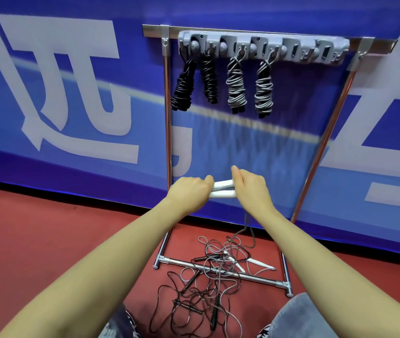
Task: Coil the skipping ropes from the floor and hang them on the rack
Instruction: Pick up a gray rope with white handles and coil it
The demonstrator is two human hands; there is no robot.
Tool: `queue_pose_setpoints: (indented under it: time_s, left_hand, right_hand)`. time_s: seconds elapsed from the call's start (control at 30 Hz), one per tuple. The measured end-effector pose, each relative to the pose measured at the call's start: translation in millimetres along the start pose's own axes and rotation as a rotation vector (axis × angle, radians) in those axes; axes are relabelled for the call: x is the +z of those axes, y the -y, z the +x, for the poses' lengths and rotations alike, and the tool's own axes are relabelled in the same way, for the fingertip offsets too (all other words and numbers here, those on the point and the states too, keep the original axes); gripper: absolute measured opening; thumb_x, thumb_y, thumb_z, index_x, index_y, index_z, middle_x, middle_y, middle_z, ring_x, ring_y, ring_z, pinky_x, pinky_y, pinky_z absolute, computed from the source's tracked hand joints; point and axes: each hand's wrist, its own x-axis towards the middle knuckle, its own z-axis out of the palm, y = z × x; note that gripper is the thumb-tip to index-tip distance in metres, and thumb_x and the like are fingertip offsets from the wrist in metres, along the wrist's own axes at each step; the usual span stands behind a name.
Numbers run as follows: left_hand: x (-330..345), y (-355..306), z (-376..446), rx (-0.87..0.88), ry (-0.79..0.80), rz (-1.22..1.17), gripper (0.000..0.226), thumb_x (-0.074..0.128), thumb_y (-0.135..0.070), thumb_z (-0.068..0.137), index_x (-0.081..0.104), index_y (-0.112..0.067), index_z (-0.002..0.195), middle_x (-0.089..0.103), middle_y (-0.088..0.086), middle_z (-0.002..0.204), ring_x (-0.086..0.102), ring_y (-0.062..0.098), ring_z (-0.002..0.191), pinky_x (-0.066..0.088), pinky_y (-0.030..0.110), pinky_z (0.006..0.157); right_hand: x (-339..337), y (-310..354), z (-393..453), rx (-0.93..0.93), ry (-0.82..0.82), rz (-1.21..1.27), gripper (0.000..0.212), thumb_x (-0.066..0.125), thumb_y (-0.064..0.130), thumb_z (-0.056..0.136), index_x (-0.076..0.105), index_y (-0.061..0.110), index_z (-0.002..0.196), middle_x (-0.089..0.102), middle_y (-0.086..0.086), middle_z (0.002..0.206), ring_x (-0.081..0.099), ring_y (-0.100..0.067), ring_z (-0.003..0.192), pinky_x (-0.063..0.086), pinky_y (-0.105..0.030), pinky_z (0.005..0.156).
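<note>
1. Fingers of the left hand (189, 191) are curled around one end of a pair of white handles (222, 189); those of the right hand (250, 186) are closed around the other end, with the forefinger raised above them.
2. Two white handles are held side by side, level, between the two hands.
3. Below the right fingers a grey cord (245, 224) is seen hanging to the tangled ropes (208, 276) on the red floor (35, 228); their number cannot be told, though two white handles and several dark ones are seen among them.
4. Above the fingers four coiled ropes are hung from the grey hook strip (262, 46) of the metal rack (168, 118): two black coils (194, 84) to the left, two grey coils (250, 86) beside them.
5. Behind the fingers large pale characters are printed on the blue banner (72, 81); they are cut off and cannot be read.
</note>
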Motion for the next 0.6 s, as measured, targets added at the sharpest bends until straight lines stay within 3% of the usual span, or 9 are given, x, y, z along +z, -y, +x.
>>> queue_pose_setpoints:
  time_s: [0.07, 0.13, 0.23, 0.37, 0.5, 0.6]
  left_hand:
    - [6, 8, 0, -0.004, 0.003, -0.01, 0.013, 0.04, -0.004, 0.089, 0.032, -0.013, 0.094, 0.042, 0.003, 0.065, 0.043, 0.03, 0.058, 0.033, 0.034, 0.051]
    - [12, 12, -3, 0.008, 0.012, 0.019, 0.018, 0.042, -0.002, 0.087, 0.028, -0.013, 0.091, 0.034, 0.002, 0.06, 0.043, 0.03, 0.058, 0.035, 0.034, 0.052]
    - [14, 16, -8, 0.048, 0.049, 0.044, 0.02, 0.042, -0.002, 0.086, 0.026, -0.012, 0.091, 0.031, 0.001, 0.059, 0.042, 0.03, 0.059, 0.029, 0.034, 0.049]
    - [15, 19, -16, 0.115, 0.014, -0.038, 0.011, 0.04, -0.004, 0.088, 0.035, -0.011, 0.094, 0.055, 0.008, 0.078, 0.043, 0.029, 0.061, 0.016, 0.031, 0.043]
    - [7, 16, -18, 0.002, -0.086, -0.229, 0.016, 0.041, -0.013, 0.094, 0.044, -0.007, 0.107, 0.061, 0.009, 0.088, 0.044, 0.029, 0.066, 0.027, 0.033, 0.054]
    - [3, 12, -13, -0.158, -0.133, -0.385, 0.017, 0.042, -0.018, 0.097, 0.042, -0.005, 0.108, 0.06, 0.01, 0.087, 0.054, 0.034, 0.072, 0.034, 0.034, 0.058]
  right_hand:
    - [3, -5, 3, -0.043, 0.075, -0.006, 0.034, 0.035, 0.03, 0.1, 0.051, 0.012, 0.077, 0.049, -0.002, 0.077, 0.05, -0.025, 0.077, 0.04, -0.036, 0.07]
    - [1, -11, 6, -0.097, 0.187, 0.015, 0.022, 0.039, 0.016, 0.095, 0.06, 0.013, 0.1, 0.048, 0.001, 0.09, 0.05, -0.018, 0.083, 0.041, -0.035, 0.078]
    - [-2, -19, 8, -0.192, 0.288, 0.021, 0.04, 0.041, -0.005, 0.085, 0.055, 0.008, 0.121, 0.039, 0.002, 0.094, 0.043, -0.008, 0.079, 0.032, -0.02, 0.075]
    - [-4, -23, 10, -0.228, 0.27, 0.01, 0.037, 0.037, -0.011, 0.085, 0.06, 0.003, 0.111, 0.035, 0.003, 0.098, 0.044, -0.004, 0.078, 0.033, -0.01, 0.076]
    - [-1, -23, 11, -0.234, 0.233, 0.003, 0.017, 0.037, 0.002, 0.095, 0.052, 0.008, 0.089, 0.045, -0.002, 0.094, 0.045, -0.018, 0.077, 0.036, -0.025, 0.075]
    - [-3, -18, 12, -0.133, 0.252, 0.076, 0.017, 0.036, 0.011, 0.098, 0.051, 0.015, 0.092, 0.063, -0.004, 0.082, 0.057, -0.014, 0.069, 0.042, -0.029, 0.064]
